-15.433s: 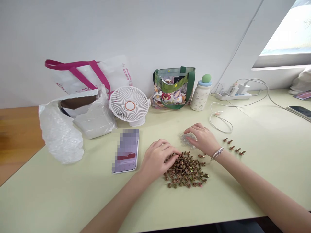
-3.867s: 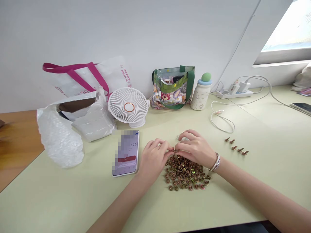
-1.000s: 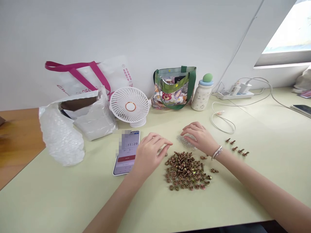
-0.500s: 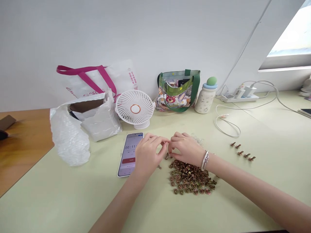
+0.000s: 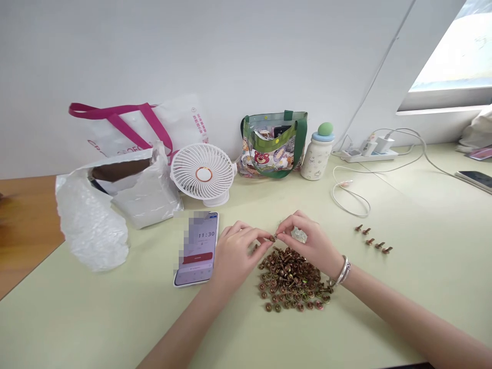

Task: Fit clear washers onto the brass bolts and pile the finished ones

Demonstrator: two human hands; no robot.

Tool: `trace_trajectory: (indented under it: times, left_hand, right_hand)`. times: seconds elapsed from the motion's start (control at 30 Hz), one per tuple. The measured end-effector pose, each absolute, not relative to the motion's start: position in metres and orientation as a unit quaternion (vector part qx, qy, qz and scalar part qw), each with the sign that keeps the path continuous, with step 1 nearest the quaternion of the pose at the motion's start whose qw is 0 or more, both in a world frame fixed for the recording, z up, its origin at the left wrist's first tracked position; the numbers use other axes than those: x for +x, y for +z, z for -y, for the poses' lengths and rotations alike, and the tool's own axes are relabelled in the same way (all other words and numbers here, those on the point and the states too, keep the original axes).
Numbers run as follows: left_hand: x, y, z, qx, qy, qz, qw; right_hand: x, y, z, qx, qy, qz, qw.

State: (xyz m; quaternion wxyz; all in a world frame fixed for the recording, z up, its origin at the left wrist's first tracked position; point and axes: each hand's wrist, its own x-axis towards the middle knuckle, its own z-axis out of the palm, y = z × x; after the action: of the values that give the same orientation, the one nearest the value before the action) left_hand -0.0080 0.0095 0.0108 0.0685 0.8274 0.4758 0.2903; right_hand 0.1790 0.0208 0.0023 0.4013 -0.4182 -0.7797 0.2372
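Between the thumb and forefinger of my left hand [image 5: 240, 251] is a small brass-coloured screw [image 5: 272, 238], its round head showing. My right hand [image 5: 313, 243] meets it from the other side, thumb and forefinger pinched together at the screw's end; whatever they hold is too small to make out. Just below both hands spreads a pile of brass-coloured screws [image 5: 294, 271], with rows of them standing on their heads along its front and left. Partly hidden behind my right hand lies a little heap of small clear pieces [image 5: 299, 234].
Several screws [image 5: 369, 241] lie in a slanted line at the right. A phone [image 5: 198, 251] showing a timer rests left of my left hand. Farther back stand a plastic bag [image 5: 96, 225], a white fan [image 5: 203, 174], a patterned bag [image 5: 272, 148], a bottle [image 5: 317, 156] and a power strip [image 5: 369, 155].
My right hand has drawn back slightly and turned, uncovering more of the pile and the screw at the fingertips. The whole view has shifted a little to the right.
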Motion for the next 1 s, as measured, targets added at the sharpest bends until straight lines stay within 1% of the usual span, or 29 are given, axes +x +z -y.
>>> trace_trajectory:
  times: [0.17,0.37,0.53,0.6,0.77,0.83,0.9,1.0]
  left_hand:
    - [-0.0076,0.0108,-0.0075,0.811,0.329,-0.483,0.023]
    - [-0.0091,0.0075,-0.0069,0.815,0.356,-0.456,-0.029]
    - [-0.0113,0.0069,-0.0085,0.821,0.331,-0.465,-0.013]
    - [-0.0114,0.0071,-0.0088,0.822,0.320,-0.471,-0.003]
    - [-0.0099,0.0075,-0.0088,0.825,0.303,-0.476,0.021]
    - [-0.0092,0.0076,-0.0088,0.826,0.299,-0.477,0.030]
    - [-0.0087,0.0079,-0.0087,0.826,0.298,-0.477,0.034]
    - [-0.0084,0.0084,-0.0084,0.825,0.305,-0.475,0.028]
  right_hand:
    - [0.1774,0.0066,-0.0169,-0.424,0.214,0.796,0.376]
    - [0.1782,0.0029,-0.0198,-0.429,0.179,0.821,0.332]
    - [0.1791,0.0023,-0.0205,-0.419,0.169,0.827,0.334]
    - [0.1796,0.0030,-0.0197,-0.413,0.146,0.833,0.338]
    - [0.1819,0.0022,-0.0199,-0.377,0.012,0.862,0.337]
    - [0.1835,0.0012,-0.0211,-0.358,-0.024,0.870,0.338]
    - [0.1849,0.0012,-0.0222,-0.350,-0.029,0.874,0.336]
    - [0.1858,0.0035,-0.0223,-0.364,0.018,0.874,0.320]
